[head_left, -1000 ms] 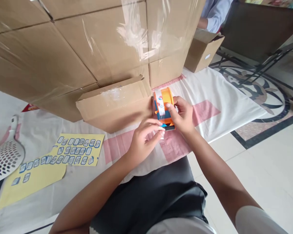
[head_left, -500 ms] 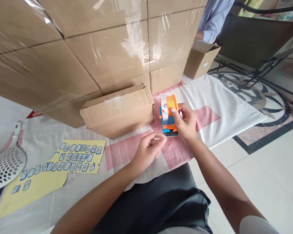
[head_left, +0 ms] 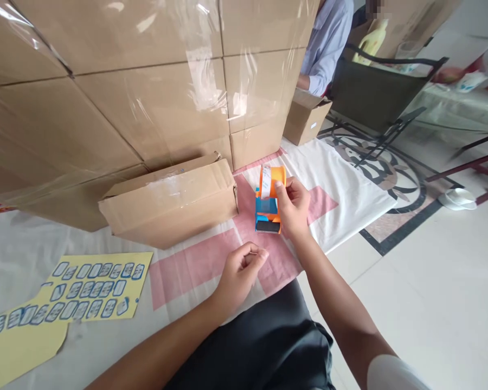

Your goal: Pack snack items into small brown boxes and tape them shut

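My right hand [head_left: 295, 208] grips an orange and blue tape dispenser [head_left: 267, 206] with a roll of printed tape in it, thumb on the orange side. The dispenser's black roller faces me. Below and left of it, apart from it, my left hand [head_left: 242, 273] is closed in a pinch; whether a bit of tape is between the fingertips I cannot make out. Just left of the dispenser, a closed cardboard box [head_left: 174, 200] lies on the cloth-covered table [head_left: 195, 271], with clear tape along its upper side.
Behind the box rises a wall of taped cardboard boxes [head_left: 154, 103]. A yellow sheet of labels [head_left: 101, 287] lies at left. Farther right are another carton [head_left: 307, 116], a co-worker's sleeve [head_left: 329, 49] and a dark chair [head_left: 374, 92].
The view has turned rightward. My left hand has drawn away from the dispenser's lower end, and the dispenser has tilted so its black roller shows more. My right hand keeps its grip.
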The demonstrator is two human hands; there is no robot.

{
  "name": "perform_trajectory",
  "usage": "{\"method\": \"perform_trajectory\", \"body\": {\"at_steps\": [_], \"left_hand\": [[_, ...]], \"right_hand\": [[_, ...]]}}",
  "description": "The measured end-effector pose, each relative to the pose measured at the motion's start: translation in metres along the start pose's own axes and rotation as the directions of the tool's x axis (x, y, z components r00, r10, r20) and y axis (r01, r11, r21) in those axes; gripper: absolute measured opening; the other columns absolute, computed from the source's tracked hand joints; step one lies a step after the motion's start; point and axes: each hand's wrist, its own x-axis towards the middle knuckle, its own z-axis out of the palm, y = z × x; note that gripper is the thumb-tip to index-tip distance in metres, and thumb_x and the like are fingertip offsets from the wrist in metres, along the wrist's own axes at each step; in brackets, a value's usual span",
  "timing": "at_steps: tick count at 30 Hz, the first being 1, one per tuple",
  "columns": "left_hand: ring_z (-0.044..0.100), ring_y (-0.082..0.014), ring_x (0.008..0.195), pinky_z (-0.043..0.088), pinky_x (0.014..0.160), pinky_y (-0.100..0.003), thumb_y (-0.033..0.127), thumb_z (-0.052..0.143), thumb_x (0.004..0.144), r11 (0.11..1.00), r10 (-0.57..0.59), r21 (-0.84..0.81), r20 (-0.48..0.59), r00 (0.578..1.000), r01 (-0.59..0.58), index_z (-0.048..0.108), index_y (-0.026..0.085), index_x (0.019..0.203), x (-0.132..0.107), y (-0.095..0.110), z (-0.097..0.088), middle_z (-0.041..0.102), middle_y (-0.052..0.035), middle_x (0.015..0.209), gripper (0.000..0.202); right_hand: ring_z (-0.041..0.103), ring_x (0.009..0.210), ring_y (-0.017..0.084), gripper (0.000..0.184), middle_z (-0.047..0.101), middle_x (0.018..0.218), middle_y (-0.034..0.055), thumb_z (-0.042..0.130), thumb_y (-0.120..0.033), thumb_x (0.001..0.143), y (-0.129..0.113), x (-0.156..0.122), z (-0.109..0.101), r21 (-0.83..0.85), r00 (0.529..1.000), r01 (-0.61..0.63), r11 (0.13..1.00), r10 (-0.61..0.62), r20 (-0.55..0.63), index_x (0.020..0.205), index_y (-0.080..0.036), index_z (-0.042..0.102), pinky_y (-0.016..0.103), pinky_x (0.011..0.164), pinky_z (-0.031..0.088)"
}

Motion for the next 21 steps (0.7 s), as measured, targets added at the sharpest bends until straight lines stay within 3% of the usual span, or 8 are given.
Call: {"method": "perform_trajectory", "body": {"at_steps": [2,4,6,8,10,13,21], "left_hand": [[0.033,-0.0094,0.05,0.028,0.05,-0.026,0.052,0.062,0.093,0.999,0.028,0.035,-0.032,0.999,-0.027,0.058,0.02,0.075,0.002,-0.0044,0.0011,0.038,0.006,0.053,0.037],[0.043,-0.0119,0.061,0.036,0.057,-0.027,0.046,0.064,0.093,0.984,0.131,0.139,-0.111,0.985,-0.115,0.062,0.02,0.075,0.0044,-0.0076,-0.0001,0.048,0.0019,0.064,0.031],[0.053,-0.0158,0.078,0.042,0.066,-0.028,0.041,0.066,0.092,0.941,0.264,0.265,-0.178,0.948,-0.212,0.068,0.021,0.077,0.0067,-0.0095,-0.0021,0.06,-0.0038,0.085,0.025],[0.059,-0.0193,0.093,0.046,0.072,-0.029,0.039,0.067,0.092,0.916,0.317,0.307,-0.163,0.934,-0.258,0.07,0.022,0.079,0.0084,-0.0105,-0.0038,0.065,-0.007,0.103,0.022],[0.064,-0.0196,0.093,0.048,0.075,-0.03,0.04,0.064,0.095,0.941,0.262,0.244,-0.093,0.961,-0.233,0.071,0.022,0.084,0.0092,-0.0111,-0.0048,0.07,-0.0062,0.101,0.022],[0.066,-0.0163,0.074,0.052,0.072,-0.029,0.042,0.064,0.095,0.981,0.146,0.127,-0.01,0.989,-0.144,0.071,0.021,0.089,0.0086,-0.0116,-0.0051,0.069,-0.0013,0.078,0.023],[0.066,-0.0127,0.07,0.052,0.068,-0.024,0.037,0.064,0.095,0.991,0.093,0.09,0.025,0.995,-0.095,0.071,0.019,0.088,0.0093,-0.0106,-0.0045,0.068,0.0006,0.074,0.02]], "right_hand": [[0.039,0.058,0.011,0.048,0.044,0.064,-0.0039,0.066,-0.058,0.092,0.0018,0.0032,-0.0015,0.013,0.999,-0.038,0.999,0.037,0.008,0.069,-0.021,0.045,0.026,0.054,0.033],[0.039,0.059,0.011,0.048,0.044,0.065,-0.0035,0.067,-0.059,0.091,0.003,0.0043,-0.0026,0.005,0.999,-0.04,0.999,0.04,0.014,0.069,-0.021,0.046,0.026,0.054,0.033],[0.041,0.059,0.012,0.048,0.044,0.065,-0.0029,0.068,-0.06,0.089,0.0035,0.0042,-0.0028,0.009,0.999,-0.04,0.999,0.04,0.017,0.069,-0.022,0.047,0.026,0.053,0.034],[0.043,0.058,0.012,0.049,0.044,0.065,-0.0028,0.068,-0.062,0.088,0.0032,0.0042,-0.0016,0.051,0.997,-0.073,0.996,0.072,0.027,0.069,-0.022,0.046,0.026,0.053,0.037],[0.045,0.056,0.012,0.051,0.044,0.064,-0.0031,0.068,-0.064,0.087,0.0024,0.0043,0.0006,0.104,0.993,-0.117,0.988,0.113,0.043,0.068,-0.023,0.044,0.027,0.053,0.04],[0.044,0.056,0.011,0.052,0.042,0.063,-0.0035,0.07,-0.062,0.086,0.0004,0.0033,0.0041,0.138,0.992,-0.121,0.983,0.116,0.045,0.067,-0.022,0.043,0.026,0.053,0.041],[0.041,0.056,0.009,0.044,0.042,0.063,-0.0041,0.071,-0.049,0.089,0.0011,-0.0027,0.0065,0.146,0.965,-0.261,0.954,0.256,0.058,0.067,-0.022,0.044,0.023,0.052,0.041]]}}
